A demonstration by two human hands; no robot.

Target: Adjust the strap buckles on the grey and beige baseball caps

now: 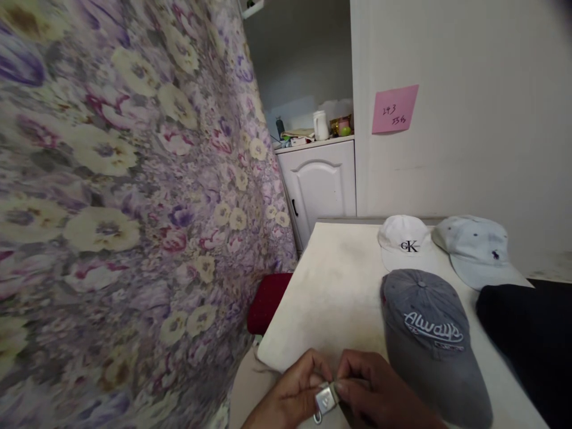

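Head view: left hand point(298, 388) and right hand point(374, 384) meet, fingertips pinching a small metal buckle point(325, 400) by the table's point(330, 286) near side.
Buckle judged light, rigid, slick; best held by its side edges. Fingers hide any attached strap; right fingertips' exact contact unclear; forearms cut off below.

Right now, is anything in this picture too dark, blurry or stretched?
In the head view, the grey recess above the white panelled cabinet door looks dim; the black item at right loses nearly all detail; a blurred dark patch sits in the top right corner; the purple floral curtain stretches towards the left edge; the small silver metal piece looks bright.
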